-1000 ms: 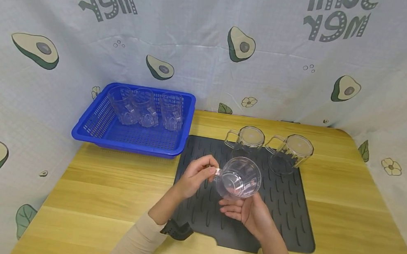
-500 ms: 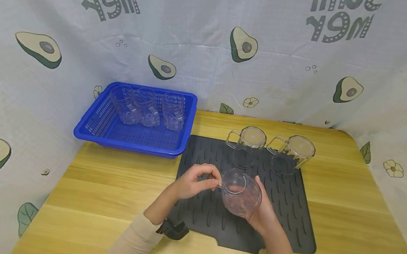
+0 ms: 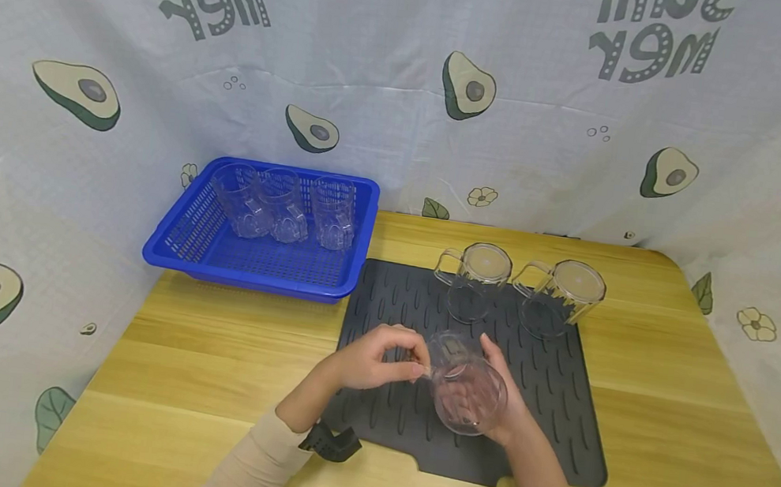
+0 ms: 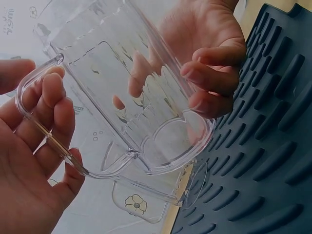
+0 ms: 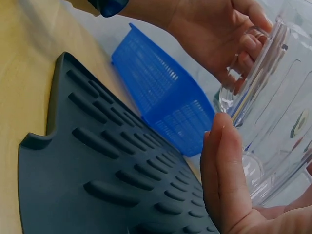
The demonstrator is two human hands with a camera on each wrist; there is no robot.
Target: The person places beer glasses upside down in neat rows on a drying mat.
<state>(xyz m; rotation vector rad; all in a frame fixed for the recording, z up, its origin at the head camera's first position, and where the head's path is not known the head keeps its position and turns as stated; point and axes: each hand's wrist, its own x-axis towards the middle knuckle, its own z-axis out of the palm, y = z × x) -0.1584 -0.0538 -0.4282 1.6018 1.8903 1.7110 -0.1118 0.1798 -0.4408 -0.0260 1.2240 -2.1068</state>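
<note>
A clear plastic mug point(image 3: 470, 399) is held tilted over the dark drying mat point(image 3: 400, 423). My left hand point(image 3: 382, 358) grips its handle, with the fingers curled through the loop in the left wrist view. From the other side my right hand point(image 3: 509, 407) holds the mug's body. Its fingers point(image 4: 214, 73) bend around the wall, and part of the palm shows through the plastic. Behind the hands, one clear mug point(image 3: 484, 263) stands upside down on the mat, handle to the left. Another upside-down mug point(image 3: 578, 283) stands to its right.
A blue plastic basket point(image 3: 250, 283) sits at the back left of the wooden table point(image 3: 206, 367). Inside it lean 3 clear mugs point(image 3: 332, 214). A white curtain point(image 3: 396, 54) with avocado prints hangs behind the table.
The held mug has come nearer to me and tipped, so its inside no longer faces up. My right hand has gone from beneath it to its right side.
</note>
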